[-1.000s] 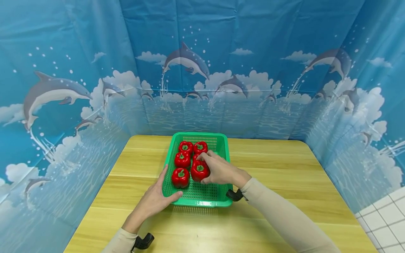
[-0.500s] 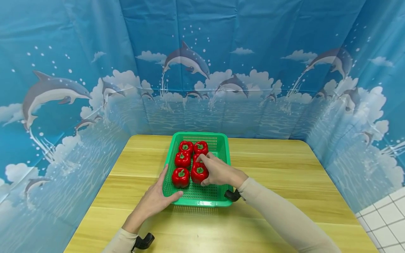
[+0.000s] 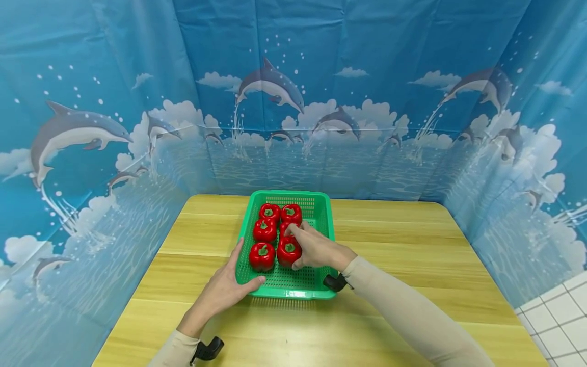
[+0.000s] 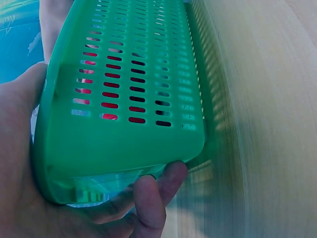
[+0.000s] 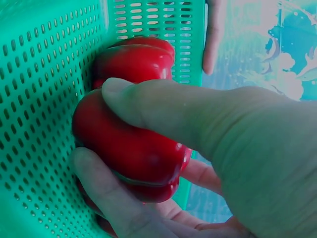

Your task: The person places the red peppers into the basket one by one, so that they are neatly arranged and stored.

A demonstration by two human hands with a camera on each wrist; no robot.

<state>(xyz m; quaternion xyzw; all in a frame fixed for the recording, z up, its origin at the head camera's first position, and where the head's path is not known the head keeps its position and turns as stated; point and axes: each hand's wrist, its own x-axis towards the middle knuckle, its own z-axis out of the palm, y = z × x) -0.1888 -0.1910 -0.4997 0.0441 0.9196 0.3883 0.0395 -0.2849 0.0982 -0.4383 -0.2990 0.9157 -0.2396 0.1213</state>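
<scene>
A green plastic basket (image 3: pixel 293 294) stands on the table, with several red bell peppers in two columns inside. My left hand (image 3: pixel 225 288) holds the basket's near left corner; in the left wrist view the thumb lies over the rim and fingers (image 4: pixel 150 203) bend against the outer wall. With my right hand (image 3: pixel 316 247) I grip the nearest bell pepper (image 3: pixel 289 253) of the right column. In the right wrist view its thumb and fingers hold both sides of that bell pepper (image 5: pixel 131 141), low by the basket floor. My right fingers partly cover the pepper behind it.
Beside the held one sits another bell pepper (image 3: pixel 262 257); more bell peppers (image 3: pixel 269 212) stand toward the back. The wooden table (image 3: pixel 394 244) extends around the basket. A blue dolphin-print curtain (image 3: pixel 293 163) encloses the table's back and sides.
My right hand has moved slightly left and down, and the bell pepper in it has settled slightly to the left, level with its neighbour. My left hand has stayed on the basket.
</scene>
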